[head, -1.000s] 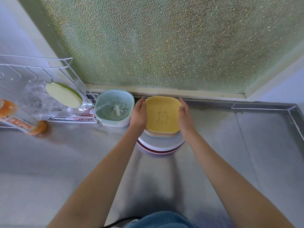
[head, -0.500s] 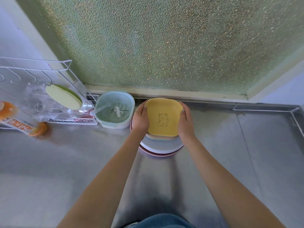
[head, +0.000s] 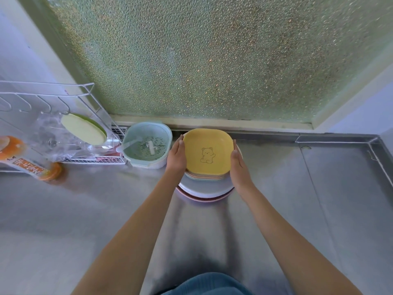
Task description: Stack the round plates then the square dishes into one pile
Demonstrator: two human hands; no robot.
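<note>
Left hand (head: 176, 155) and right hand (head: 239, 167) are pressed flat against opposite side edges of the square dishes (head: 207, 154), fingers extended and grasping the stack between the palms. Whether the fingertips hook under the lowest dish cannot be told.

Between the hands, the top dish is yellow with a bear outline. Below it, thin pastel rims show several more dishes nested together. This square stack sits on the round plates (head: 205, 191), a white plate over a pink one, which project past the wrists on the near side.

Handling, as a judgement: the dishes look like thin, stiff, light plastic with smooth rims that may slide on one another. Hold at the two side edges and square them with even pressure. The pile appears complete, needing only alignment.

Just outside the left hand stands a pale green strainer basket (head: 148, 145). Further left are a wire rack (head: 63, 116) holding a green lid (head: 84, 128), and an orange bottle (head: 25, 162).

The pile rests on a grey metal countertop (head: 85, 209) with a raised edge well to the right. Beyond the fingertips, a textured glass window (head: 212, 60) fills the back wall.
</note>
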